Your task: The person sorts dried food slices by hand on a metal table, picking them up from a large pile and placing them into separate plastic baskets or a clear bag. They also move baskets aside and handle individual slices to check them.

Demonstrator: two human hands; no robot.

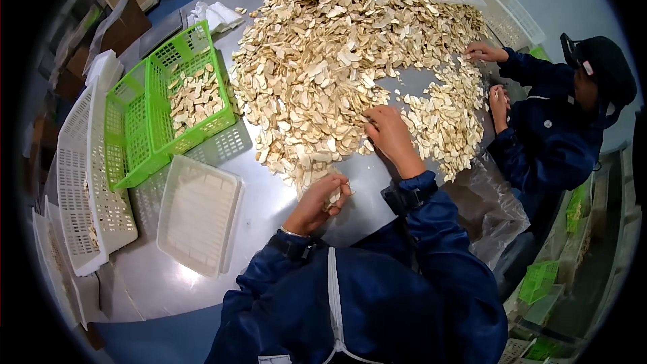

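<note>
A large heap of pale dried slices [323, 45], perhaps mushroom or root, covers much of the steel table [268, 207]. My left hand [321, 202] is curled around a few slices at the heap's near edge. Farther right, my right hand [391, 134] reaches palm down to the heap, fingertips at its edge. Whether those fingers pinch a slice cannot be made out. A smaller spread of slices [445, 121] lies to the right of my right hand.
At left stand a green divided basket [174, 156] partly holding slices, a translucent plastic tray [199, 215] and a white perforated crate [113, 212]. A co-worker [551, 106] handles slices at right. A clear plastic bag [493, 207] hangs by the table edge. White crates [510, 15] stand behind the heap.
</note>
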